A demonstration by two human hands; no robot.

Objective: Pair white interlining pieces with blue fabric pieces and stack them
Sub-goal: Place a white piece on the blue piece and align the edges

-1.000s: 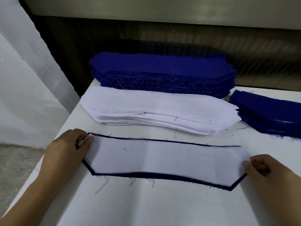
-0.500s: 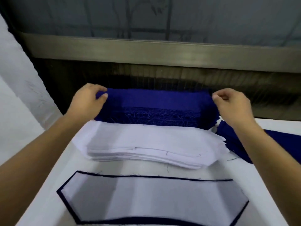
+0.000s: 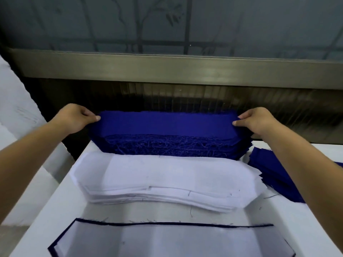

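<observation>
One finished pair (image 3: 167, 240) — a white piece laid on a blue one — lies at the near edge of the tabletop (image 3: 55, 210). At the far edge, the left hand (image 3: 74, 119) pinches the left end and the right hand (image 3: 258, 121) the right end of the top blue piece (image 3: 167, 123) on the blue stack (image 3: 167, 145). The white stack (image 3: 167, 179) sits mid-table and is thick, and another blue pile (image 3: 269, 164) lies at the right edge — so most of the pairing looks left to do.
</observation>
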